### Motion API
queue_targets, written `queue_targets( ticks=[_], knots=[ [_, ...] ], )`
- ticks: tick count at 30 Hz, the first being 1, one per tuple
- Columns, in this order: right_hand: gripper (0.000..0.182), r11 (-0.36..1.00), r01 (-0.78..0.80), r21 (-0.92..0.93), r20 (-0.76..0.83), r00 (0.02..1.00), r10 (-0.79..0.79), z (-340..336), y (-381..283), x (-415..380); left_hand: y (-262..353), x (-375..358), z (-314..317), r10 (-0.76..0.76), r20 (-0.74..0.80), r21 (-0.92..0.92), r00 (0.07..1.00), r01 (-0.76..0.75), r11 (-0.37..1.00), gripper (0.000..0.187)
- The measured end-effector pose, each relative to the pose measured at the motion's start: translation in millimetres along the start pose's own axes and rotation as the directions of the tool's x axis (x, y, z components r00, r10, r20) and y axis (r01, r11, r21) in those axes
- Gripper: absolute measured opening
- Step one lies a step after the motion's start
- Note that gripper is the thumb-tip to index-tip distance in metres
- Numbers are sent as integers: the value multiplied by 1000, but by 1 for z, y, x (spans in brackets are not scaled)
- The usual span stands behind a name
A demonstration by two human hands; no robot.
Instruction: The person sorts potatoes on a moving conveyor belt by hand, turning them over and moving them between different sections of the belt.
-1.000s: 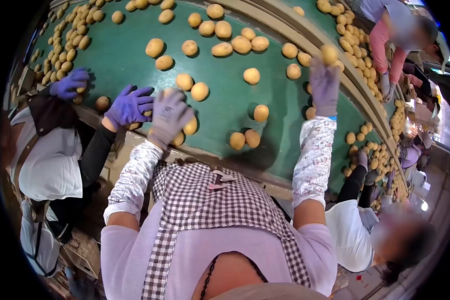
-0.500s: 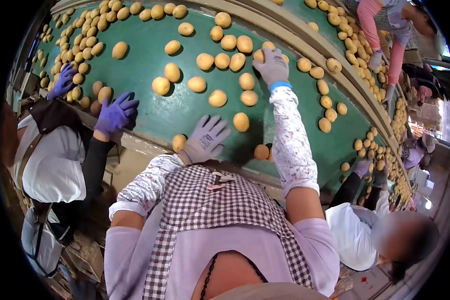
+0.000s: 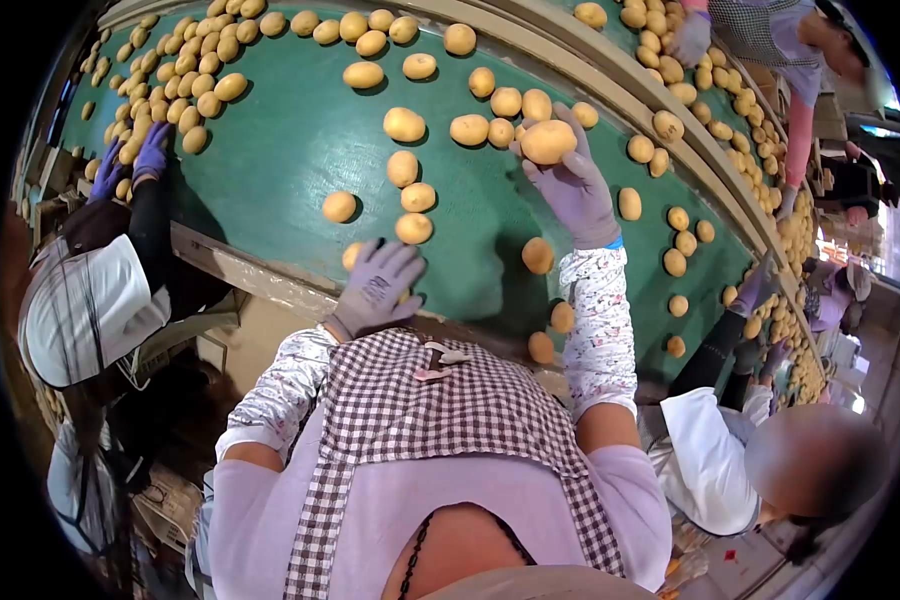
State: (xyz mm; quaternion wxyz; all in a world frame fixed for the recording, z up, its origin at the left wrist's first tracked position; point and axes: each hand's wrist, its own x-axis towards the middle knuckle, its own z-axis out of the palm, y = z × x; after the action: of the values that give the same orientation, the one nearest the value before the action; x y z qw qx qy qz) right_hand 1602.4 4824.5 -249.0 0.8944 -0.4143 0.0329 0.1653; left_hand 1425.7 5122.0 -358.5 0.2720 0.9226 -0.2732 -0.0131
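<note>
My right hand (image 3: pixel 576 190), in a grey-purple glove, is closed around a potato (image 3: pixel 548 142) and holds it up over the green conveyor belt (image 3: pixel 270 160). My left hand (image 3: pixel 378 288), gloved alike, is palm down at the belt's near edge with its fingers stretched out. Just beyond its fingers sits a potato (image 3: pixel 352 256), partly hidden by them. A bit of yellow shows beside the thumb, perhaps another potato under the palm. Several loose potatoes (image 3: pixel 404 124) lie between and beyond my hands.
A pile of potatoes (image 3: pixel 185 75) covers the belt's far left, where a co-worker's purple-gloved hands (image 3: pixel 152 152) are. A raised rail (image 3: pixel 610 80) separates a second belt. Another co-worker's gloved hand (image 3: pixel 752 290) reaches in at right, and a person (image 3: pixel 770 40) stands across.
My right hand has lifted off the belt, turned over and now holds up a potato. My left hand has shifted left. Potatoes have moved about on the belt.
</note>
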Motion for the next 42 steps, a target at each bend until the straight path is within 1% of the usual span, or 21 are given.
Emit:
queue_targets(
  ticks=[1,4,6,7,9,11,12,13,14,16,17,18,19,21,23,26,29,35,36,37,42],
  knots=[
    [53,1000,6,1,-10,1000,-6,-5,2,1,-3,3,1,140,97,-6,985,-140,990,55],
    [48,948,-107,-300,74,988,135,-40,1,5,-18,2,-21,86,124,-19,989,-84,996,52],
    [49,436,-340,-833,-126,884,451,-56,-2,5,-34,-4,-45,-36,74,-2,997,36,999,49],
    [49,438,-339,-832,-125,885,448,-70,-8,10,-50,-7,-52,-33,75,1,997,33,999,49],
    [49,921,-252,-296,-50,967,248,-96,-16,26,-90,-13,-65,-177,-44,46,983,179,983,46],
    [49,974,122,192,-333,941,-52,-63,-42,40,-113,-10,-73,-192,-182,38,964,202,979,43],
    [49,984,65,-168,-370,921,-124,-83,-46,56,-110,-1,-81,-176,-218,84,960,198,977,45],
    [49,984,68,-166,-366,922,-126,-109,-22,74,-107,9,-81,-212,-244,-47,946,207,977,50],
    [54,560,-75,-825,-242,943,-231,-144,13,90,-98,18,-83,-152,-249,-64,957,140,988,54],
    [68,-373,-402,-836,-242,881,-406,-56,58,82,-81,37,-79,-47,-186,-54,981,38,998,59],
    [70,-488,-323,-811,0,834,-551,-96,106,81,-70,47,-68,-11,-117,-30,993,8,1000,60],
    [67,-540,-299,-786,-217,953,-211,-29,85,61,-63,55,-57,-9,-65,-89,998,3,996,62],
    [59,-517,-174,-838,-155,985,-81,-14,82,55,-60,60,-45,-13,-69,-87,997,7,996,62],
    [50,104,-258,-961,-221,935,277,-10,62,76,-57,63,-24,-2,-4,-68,1000,1,998,65],
    [44,-389,194,-901,267,953,-142,-30,68,108,-58,62,-7,27,31,-56,999,-25,998,66],
    [48,-360,85,-929,190,944,-268,-10,75,189,-60,58,-5,87,119,25,989,-90,996,66],
    [59,-617,-44,-786,41,992,-122,2,107,236,-67,50,-16,75,185,43,980,-85,995,57],
    [57,-549,-160,-820,-88,984,-156,18,110,243,-95,37,-26,76,28,-15,997,-76,997,51],
    [54,40,-61,-997,-66,984,-163,16,107,226,-98,40,-28,145,-16,-39,989,-145,989,49],
    [51,609,72,-790,-48,983,-178,20,106,209,-101,43,-28,208,-64,-60,976,-212,975,48],
    [46,837,165,-522,59,986,-157,73,78,124,-91,91,-8,314,-70,-99,947,-320,942,57]
  ],
)
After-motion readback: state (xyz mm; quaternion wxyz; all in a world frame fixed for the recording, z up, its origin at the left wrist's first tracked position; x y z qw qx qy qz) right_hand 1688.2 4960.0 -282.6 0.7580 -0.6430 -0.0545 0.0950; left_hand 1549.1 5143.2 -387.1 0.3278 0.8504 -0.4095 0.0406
